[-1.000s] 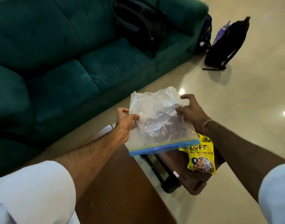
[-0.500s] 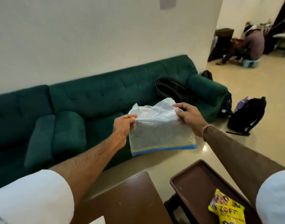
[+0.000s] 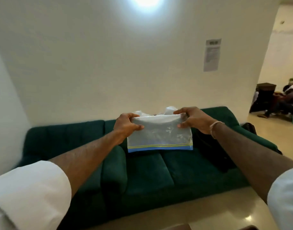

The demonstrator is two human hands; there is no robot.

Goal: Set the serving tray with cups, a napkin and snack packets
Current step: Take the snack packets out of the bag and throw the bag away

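Observation:
A clear plastic zip bag (image 3: 159,135) with a blue and yellow seal strip along its lower edge hangs in front of me at arm's length. My left hand (image 3: 126,124) grips its upper left corner and my right hand (image 3: 193,119) grips its upper right corner, stretching it flat between them. The seal edge points down. I cannot tell what the bag holds. The serving tray and the yellow snack packets are out of view; only a sliver of dark brown wood shows at the bottom edge.
A dark green sofa (image 3: 142,173) runs along the white wall ahead, with a black backpack (image 3: 210,150) on its right seat. Beige tiled floor (image 3: 200,211) lies below. At the far right, people (image 3: 290,98) sit in another room.
My view has tilted up from the tables to the wall, so the tray and snack packets have left the frame. Both hands have raised the bag and pulled it taut.

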